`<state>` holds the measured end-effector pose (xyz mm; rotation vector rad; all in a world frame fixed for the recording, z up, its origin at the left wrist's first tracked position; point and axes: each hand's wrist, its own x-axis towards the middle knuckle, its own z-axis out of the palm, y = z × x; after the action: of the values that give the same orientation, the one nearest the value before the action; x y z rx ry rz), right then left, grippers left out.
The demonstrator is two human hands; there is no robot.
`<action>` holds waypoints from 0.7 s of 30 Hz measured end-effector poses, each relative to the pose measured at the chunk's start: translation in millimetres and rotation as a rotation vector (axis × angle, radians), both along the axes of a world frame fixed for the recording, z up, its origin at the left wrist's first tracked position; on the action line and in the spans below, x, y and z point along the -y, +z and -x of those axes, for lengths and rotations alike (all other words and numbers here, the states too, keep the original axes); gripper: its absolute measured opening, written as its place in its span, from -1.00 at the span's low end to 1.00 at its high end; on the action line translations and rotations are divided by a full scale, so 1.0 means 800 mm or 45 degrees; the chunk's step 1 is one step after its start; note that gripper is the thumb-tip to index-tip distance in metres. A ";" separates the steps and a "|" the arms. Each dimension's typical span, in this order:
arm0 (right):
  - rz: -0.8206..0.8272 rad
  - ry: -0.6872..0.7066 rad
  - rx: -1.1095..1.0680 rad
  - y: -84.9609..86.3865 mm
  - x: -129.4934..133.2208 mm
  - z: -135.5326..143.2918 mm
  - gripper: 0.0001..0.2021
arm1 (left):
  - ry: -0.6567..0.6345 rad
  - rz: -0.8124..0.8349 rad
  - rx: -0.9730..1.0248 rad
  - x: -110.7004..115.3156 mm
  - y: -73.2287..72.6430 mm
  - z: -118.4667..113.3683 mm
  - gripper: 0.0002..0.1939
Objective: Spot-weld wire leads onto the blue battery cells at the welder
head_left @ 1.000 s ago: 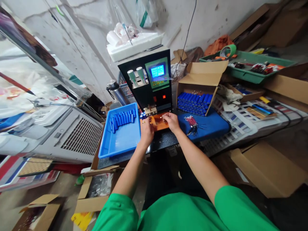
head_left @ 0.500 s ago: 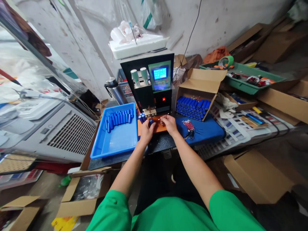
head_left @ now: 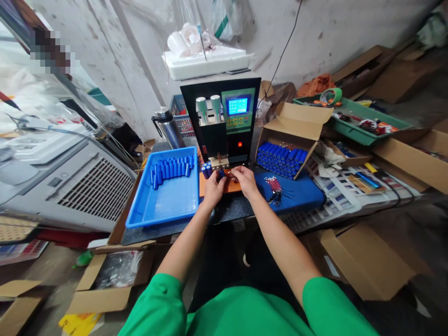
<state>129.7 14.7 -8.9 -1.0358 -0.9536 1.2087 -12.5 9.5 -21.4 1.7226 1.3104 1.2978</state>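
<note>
My left hand (head_left: pixel 214 189) is closed around a blue cylindrical battery cell (head_left: pixel 221 174), holding it under the electrode tips of a black spot welder (head_left: pixel 212 140). Right beside it, my right hand (head_left: pixel 245 179) pinches something small and pale-tipped, too small to make out, close to the cell. Both hands are over an orange board (head_left: pixel 229 187) at the welder's foot. A few blue cells (head_left: pixel 206 170) stand upright just left of the welding head. To the right, a bundle of red and black wires (head_left: pixel 275 186) with white tips lies on a blue cloth (head_left: pixel 304 191).
A blue tray (head_left: pixel 164 217) with rows of blue cells stands left. An open cardboard box (head_left: pixel 303 126) full of cells is to the right. Behind the tray is a steel flask (head_left: pixel 170 128). Farther right sits a green tray (head_left: pixel 367 135); cardboard boxes (head_left: pixel 101 298) lie on the floor.
My right hand has moved slightly left, closer to my left hand and the cell. The camera view has shifted a little; the tray and box contents look the same.
</note>
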 end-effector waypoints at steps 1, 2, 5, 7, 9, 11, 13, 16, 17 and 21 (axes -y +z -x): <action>-0.005 -0.003 0.008 0.000 -0.001 0.002 -0.69 | 0.001 -0.001 0.016 0.001 0.000 -0.001 -0.76; -0.009 -0.002 0.013 -0.001 -0.002 0.005 -0.69 | -0.001 -0.001 0.034 0.002 0.001 -0.002 -0.75; -0.034 0.006 0.030 -0.004 -0.005 0.015 -0.70 | -0.004 0.000 0.089 0.005 0.000 -0.003 -0.70; -0.062 -0.004 0.053 -0.006 -0.007 0.021 -0.71 | 0.009 0.001 0.103 0.006 -0.002 -0.002 -0.70; -0.094 -0.029 0.088 -0.008 -0.009 0.025 -0.72 | 0.018 -0.003 0.099 0.007 -0.003 -0.002 -0.69; -0.122 -0.052 0.152 -0.009 -0.010 0.027 -0.72 | 0.024 -0.003 0.094 0.006 -0.004 -0.002 -0.68; -0.132 -0.079 0.242 -0.009 -0.010 0.027 -0.73 | 0.028 0.002 0.097 0.005 -0.005 -0.002 -0.66; -0.136 -0.113 0.337 -0.007 -0.009 0.028 -0.75 | 0.031 0.006 0.103 0.005 -0.004 -0.003 -0.64; -0.142 -0.119 0.350 -0.007 -0.008 0.028 -0.75 | 0.029 0.006 0.102 0.005 -0.004 -0.004 -0.64; -0.169 -0.120 0.382 -0.006 -0.008 0.028 -0.76 | 0.020 -0.004 0.094 0.007 -0.001 -0.004 -0.64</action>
<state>107.3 21.1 -13.8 -1.1615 -1.1862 0.9141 -9.2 3.9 -22.6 1.6543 1.2825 1.3599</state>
